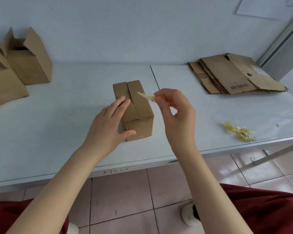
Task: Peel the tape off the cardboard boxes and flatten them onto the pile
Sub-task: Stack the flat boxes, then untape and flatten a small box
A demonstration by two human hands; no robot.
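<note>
Cardboard box [134, 108], frame centre, flaps closed; left hand [108, 125] lay flat-fingered on it, apparently steadying; right hand [174, 112] pinched peeled tape strip [146, 96] just above (probably bound for tape scraps [238, 131], lower right); flattened pile [235, 74] upper right.
</note>
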